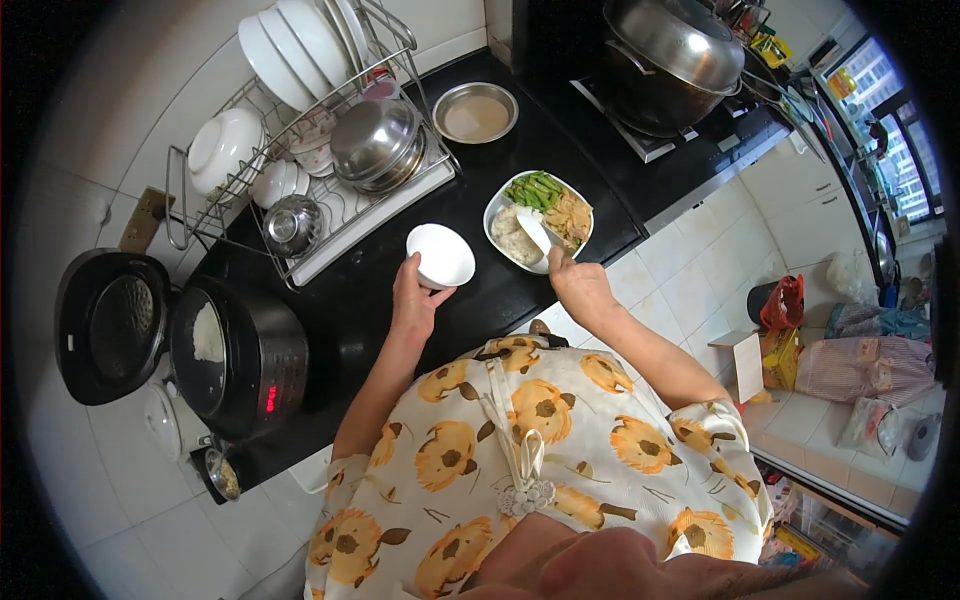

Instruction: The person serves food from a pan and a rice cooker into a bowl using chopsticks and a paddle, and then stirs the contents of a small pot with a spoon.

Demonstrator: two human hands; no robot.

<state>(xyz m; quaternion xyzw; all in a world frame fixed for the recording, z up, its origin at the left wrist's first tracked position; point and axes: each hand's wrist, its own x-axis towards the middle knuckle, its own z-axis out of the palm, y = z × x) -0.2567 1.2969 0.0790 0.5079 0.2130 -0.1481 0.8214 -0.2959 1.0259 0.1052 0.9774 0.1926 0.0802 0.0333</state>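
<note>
My left hand [416, 301] grips a small white bowl [442, 256] by its side, tilted above the black counter. No food shows inside it. In my right hand [581, 283] is a white rice paddle [533, 231], its blade down against the rice [514, 241]. That rice fills the near left part of a white food container [495, 196]. Beside the rice lie cut green beans [534, 192] and pieces of cooked, light brown food [571, 219], whose kind I cannot tell. My fingers hide most of the paddle's handle.
A rice cooker [281, 360] with its lid [112, 326] raised stands at left. A wire dish rack [375, 184] holds plates, bowls and pans. Behind the container sits a metal dish of cloudy liquid [472, 116]. A large lidded pot [660, 82] rests on the stove.
</note>
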